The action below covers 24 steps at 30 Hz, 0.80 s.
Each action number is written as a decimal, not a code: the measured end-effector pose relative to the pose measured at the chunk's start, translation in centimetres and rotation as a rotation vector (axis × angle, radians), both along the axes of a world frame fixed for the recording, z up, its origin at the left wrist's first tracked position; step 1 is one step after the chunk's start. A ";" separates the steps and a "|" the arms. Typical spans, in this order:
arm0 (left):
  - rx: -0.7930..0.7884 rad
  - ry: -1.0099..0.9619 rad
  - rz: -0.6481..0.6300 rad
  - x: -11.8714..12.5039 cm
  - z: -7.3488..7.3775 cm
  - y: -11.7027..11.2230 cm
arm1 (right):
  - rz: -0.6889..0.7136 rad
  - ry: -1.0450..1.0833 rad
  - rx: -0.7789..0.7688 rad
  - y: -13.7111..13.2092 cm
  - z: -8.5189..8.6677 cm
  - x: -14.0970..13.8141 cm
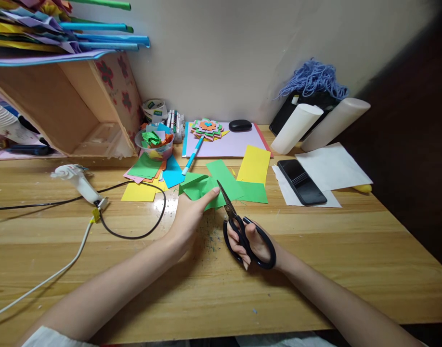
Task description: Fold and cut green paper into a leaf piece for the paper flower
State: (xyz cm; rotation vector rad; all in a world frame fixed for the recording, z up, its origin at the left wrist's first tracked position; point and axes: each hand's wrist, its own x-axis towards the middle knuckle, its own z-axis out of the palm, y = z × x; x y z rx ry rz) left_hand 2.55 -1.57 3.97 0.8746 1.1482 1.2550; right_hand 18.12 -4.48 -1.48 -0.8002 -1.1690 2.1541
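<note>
My left hand (190, 215) pinches a folded piece of green paper (201, 189) near the middle of the wooden desk (214, 289). My right hand (255, 243) grips black-handled scissors (239, 226), fingers through the loops. The blades point up and away, and their tips reach into the green paper right beside my left thumb. More green paper (252, 190) lies flat just to the right of the blades, and a yellow sheet (254, 165) lies behind it.
A glue gun (78, 180) with black and white cords lies at left. Coloured paper sheets (149, 173), a bowl of scraps (155, 143), a layered paper flower (207, 128) on a lilac sheet, a black phone (302, 181), white rolls (296, 127) and blue yarn (314, 79) stand behind. A wooden shelf (62, 106) is at left.
</note>
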 end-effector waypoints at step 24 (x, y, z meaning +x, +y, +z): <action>0.021 0.188 -1.119 -4.2 2.6 2.2 | -0.541 -0.079 0.114 4.2 2.5 2.8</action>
